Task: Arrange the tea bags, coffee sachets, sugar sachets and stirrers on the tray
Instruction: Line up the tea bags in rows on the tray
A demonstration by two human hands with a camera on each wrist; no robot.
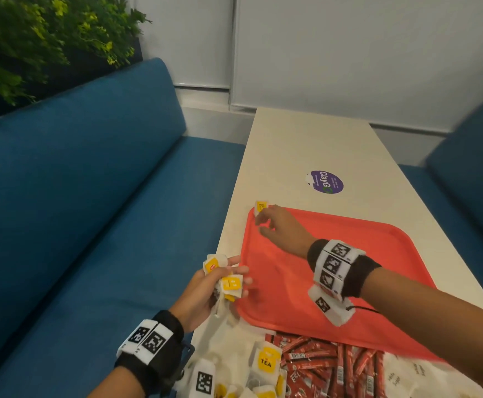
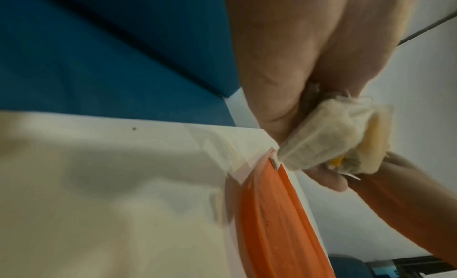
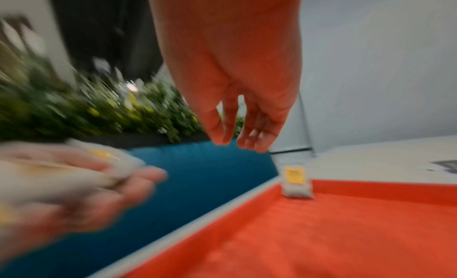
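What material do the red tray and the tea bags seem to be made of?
Red tray: probably moulded plastic, matte; uniform colour, raised rounded rim. Tea bags in the left hand: thin fibrous paper, off-white, slightly translucent, frayed top; yellow tags look like printed card.

Right wrist view smeared by motion: left hand (image 3: 74, 186) at 9 o'clock is a blur, what it holds reads only as white and yellow patches. Plants (image 3: 81, 110) streaked. Print on the tea bag (image 3: 295, 181) in the tray corner too small to read. Head view: red sachets (image 1: 329, 366) and white sugar packets (image 1: 407, 374) cut off at 6 o'clock edge, count unclear. Right hand (image 1: 280, 228) hides the tea bag's lower part there.
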